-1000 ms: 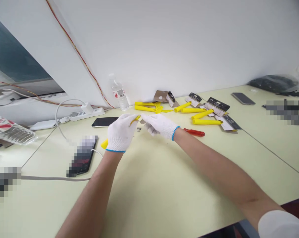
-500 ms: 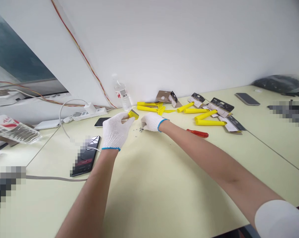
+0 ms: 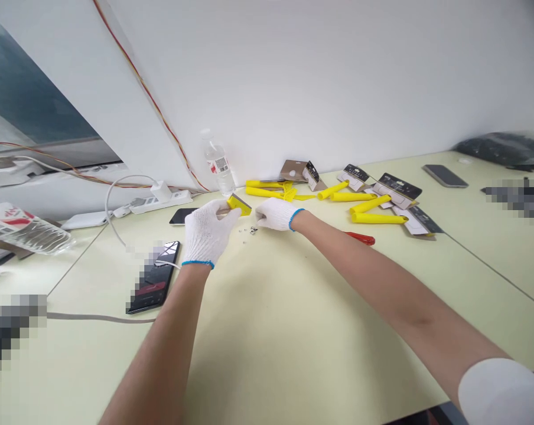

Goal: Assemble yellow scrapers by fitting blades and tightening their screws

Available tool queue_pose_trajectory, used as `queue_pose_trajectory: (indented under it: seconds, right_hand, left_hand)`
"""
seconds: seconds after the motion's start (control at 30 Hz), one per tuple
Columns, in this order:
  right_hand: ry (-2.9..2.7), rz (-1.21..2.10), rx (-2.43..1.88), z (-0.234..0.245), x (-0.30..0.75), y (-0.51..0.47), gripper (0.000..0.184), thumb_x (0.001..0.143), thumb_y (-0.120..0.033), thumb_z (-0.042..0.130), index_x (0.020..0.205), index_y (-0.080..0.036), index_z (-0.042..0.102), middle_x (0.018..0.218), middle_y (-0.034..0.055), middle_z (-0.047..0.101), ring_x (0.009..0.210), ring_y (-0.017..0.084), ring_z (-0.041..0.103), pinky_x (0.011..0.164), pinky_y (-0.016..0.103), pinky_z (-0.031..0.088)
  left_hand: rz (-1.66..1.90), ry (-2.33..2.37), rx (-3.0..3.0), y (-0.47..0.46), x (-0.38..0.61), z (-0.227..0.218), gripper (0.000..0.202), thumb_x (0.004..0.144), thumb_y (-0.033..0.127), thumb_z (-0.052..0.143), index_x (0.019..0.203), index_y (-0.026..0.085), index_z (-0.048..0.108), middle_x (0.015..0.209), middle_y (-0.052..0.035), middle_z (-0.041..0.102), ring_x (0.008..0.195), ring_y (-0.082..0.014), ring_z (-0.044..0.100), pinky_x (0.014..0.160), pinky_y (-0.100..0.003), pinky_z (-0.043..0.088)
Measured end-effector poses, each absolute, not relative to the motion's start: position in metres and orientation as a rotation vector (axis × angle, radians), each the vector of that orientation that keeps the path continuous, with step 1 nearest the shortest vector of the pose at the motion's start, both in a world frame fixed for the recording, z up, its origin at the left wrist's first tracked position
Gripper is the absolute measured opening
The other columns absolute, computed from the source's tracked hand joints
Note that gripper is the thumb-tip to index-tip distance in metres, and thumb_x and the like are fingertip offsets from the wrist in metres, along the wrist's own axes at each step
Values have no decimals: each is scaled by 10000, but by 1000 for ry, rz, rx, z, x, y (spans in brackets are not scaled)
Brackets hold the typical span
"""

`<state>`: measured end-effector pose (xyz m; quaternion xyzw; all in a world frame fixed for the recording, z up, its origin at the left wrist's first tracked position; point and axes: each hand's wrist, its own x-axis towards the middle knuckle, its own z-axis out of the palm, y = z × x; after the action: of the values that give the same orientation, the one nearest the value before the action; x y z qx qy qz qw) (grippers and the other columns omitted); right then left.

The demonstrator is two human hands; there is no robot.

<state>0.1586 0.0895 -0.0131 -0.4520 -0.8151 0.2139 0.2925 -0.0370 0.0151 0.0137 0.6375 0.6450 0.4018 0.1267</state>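
Note:
My left hand (image 3: pixel 210 231), in a white knitted glove, grips a small yellow scraper head (image 3: pixel 239 205) with a grey metal edge, tilted above the table. Close to its right, my right hand (image 3: pixel 276 213), gloved as well, has its fingers pinched together. Whatever those fingertips hold, if anything, is too small to make out. Below and between both hands lie several tiny metal screws (image 3: pixel 253 231) on the pale table. A red-handled tool (image 3: pixel 361 238) lies partly hidden behind my right forearm.
Yellow handles (image 3: pixel 379 218) and folded cardboard packages (image 3: pixel 399 190) lie along the back right. A yellow scraper part (image 3: pixel 288 191) rests by the wall near a water bottle (image 3: pixel 220 168). Phones (image 3: pixel 157 280) and a power strip (image 3: pixel 160 202) with cables sit to the left.
My right hand has risen slightly away from the screws. The yellow scraper head has turned in my left hand, with more of its flat face showing.

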Motion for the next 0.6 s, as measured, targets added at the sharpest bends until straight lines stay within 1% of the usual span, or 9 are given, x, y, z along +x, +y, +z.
queue_pose_trajectory:
  seconds: [0.2, 0.33, 0.4, 0.5, 0.6]
  right_hand:
    - [-2262, 498, -1237, 3, 186, 62, 405, 1042, -397, 648, 1337, -120, 635, 1303, 109, 635, 1134, 248, 649, 982, 442, 575]
    - [-2233, 439, -1245, 12, 188, 38, 395, 1043, -398, 646, 1334, -130, 631, 1298, 117, 634, 1125, 229, 647, 983, 444, 570]
    - [-2212, 417, -1253, 13, 184, 30, 320, 1044, -382, 636, 1235, -126, 662, 1228, 105, 654, 1092, 216, 642, 979, 422, 554]
    - [-2182, 395, -1264, 13, 178, 24, 188, 1054, -295, 574, 1039, -133, 669, 1108, 86, 680, 1020, 199, 599, 977, 371, 489]
    - [-2182, 397, -1266, 13, 176, 23, 149, 1029, -253, 562, 952, -152, 640, 1063, 75, 683, 978, 195, 555, 940, 328, 435]
  left_hand:
    - [1083, 1768, 1779, 10, -26, 13, 277, 797, 435, 761, 964, 221, 817, 937, -3, 813, 923, -215, 767, 846, -294, 568]
    - [1024, 1676, 1738, 3, -12, 13, 315, 800, 456, 756, 1001, 219, 811, 953, -15, 813, 910, -219, 765, 743, -275, 556]
    - [993, 1657, 1741, 2, -6, 12, 333, 802, 471, 754, 997, 206, 808, 954, -29, 812, 915, -223, 763, 741, -275, 554]
    - [963, 1647, 1769, 3, -2, 8, 354, 799, 500, 759, 968, 193, 802, 954, -42, 809, 952, -233, 758, 801, -288, 557]
    - [966, 1629, 1777, 4, -1, 5, 369, 803, 514, 757, 972, 188, 796, 968, -53, 808, 968, -239, 757, 825, -297, 560]
